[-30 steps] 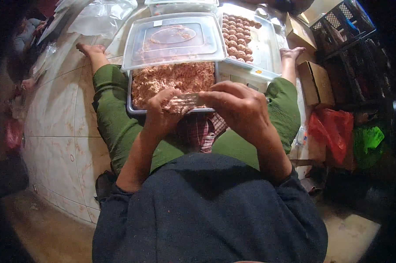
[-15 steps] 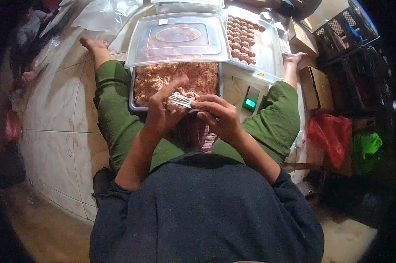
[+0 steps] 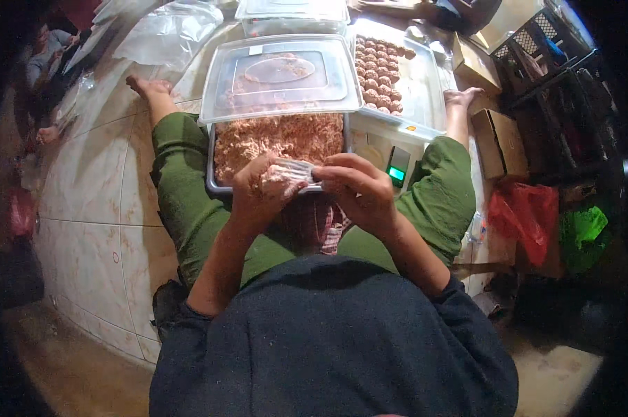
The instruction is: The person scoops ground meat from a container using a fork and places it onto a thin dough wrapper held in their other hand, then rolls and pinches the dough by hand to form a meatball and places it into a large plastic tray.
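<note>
In front of me a thin, see-through plastic piece (image 3: 299,169) with pale streaks is stretched between my hands. My left hand (image 3: 253,186) has its fingers curled at one end of it, partly hidden by the plastic and a pale, meaty smear. At the other end, the fingertips of my right hand (image 3: 361,186) pinch it. Both hands hover over the near rim of a grey tub filled with pinkish minced mixture (image 3: 279,136). A clear plastic lid (image 3: 282,99) covers the tub's far part.
Rows of round brown balls (image 3: 378,74) fill the left part of a clear tray (image 3: 425,90) at the far right. A small scale (image 3: 398,167) with a green-lit display lies beside the tub. Cardboard boxes (image 3: 498,142) and a red bag (image 3: 526,222) are at right.
My left thumb, raised before, has come down toward the plastic. The plastic looks drawn out longer between my hands. The whole scene sits slightly lower in the picture.
</note>
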Action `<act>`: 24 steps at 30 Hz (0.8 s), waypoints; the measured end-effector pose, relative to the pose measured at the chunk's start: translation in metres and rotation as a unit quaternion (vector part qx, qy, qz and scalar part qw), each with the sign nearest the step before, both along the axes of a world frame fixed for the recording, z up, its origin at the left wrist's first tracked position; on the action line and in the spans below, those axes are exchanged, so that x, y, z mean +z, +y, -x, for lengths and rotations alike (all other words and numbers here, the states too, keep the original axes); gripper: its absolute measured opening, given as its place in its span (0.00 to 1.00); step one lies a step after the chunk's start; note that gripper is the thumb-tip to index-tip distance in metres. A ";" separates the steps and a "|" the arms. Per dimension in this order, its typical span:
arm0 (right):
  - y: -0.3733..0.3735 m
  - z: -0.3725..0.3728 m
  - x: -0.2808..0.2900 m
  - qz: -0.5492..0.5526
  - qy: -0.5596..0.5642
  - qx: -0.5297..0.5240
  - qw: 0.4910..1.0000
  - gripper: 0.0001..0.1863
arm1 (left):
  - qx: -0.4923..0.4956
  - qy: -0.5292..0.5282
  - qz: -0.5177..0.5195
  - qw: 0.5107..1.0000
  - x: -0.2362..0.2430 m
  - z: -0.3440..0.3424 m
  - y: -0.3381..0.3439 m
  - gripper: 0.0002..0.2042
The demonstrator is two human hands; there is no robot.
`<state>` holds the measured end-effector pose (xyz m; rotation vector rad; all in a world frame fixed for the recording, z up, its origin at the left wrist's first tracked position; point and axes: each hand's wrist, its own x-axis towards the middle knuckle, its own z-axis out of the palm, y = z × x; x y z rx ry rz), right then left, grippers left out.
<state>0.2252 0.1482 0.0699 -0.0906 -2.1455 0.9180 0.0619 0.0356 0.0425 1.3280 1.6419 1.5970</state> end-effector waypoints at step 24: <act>-0.004 -0.001 -0.032 0.003 -0.046 -0.025 0.999 0.12 | -0.019 -0.035 0.028 0.999 -0.006 0.003 0.003 0.10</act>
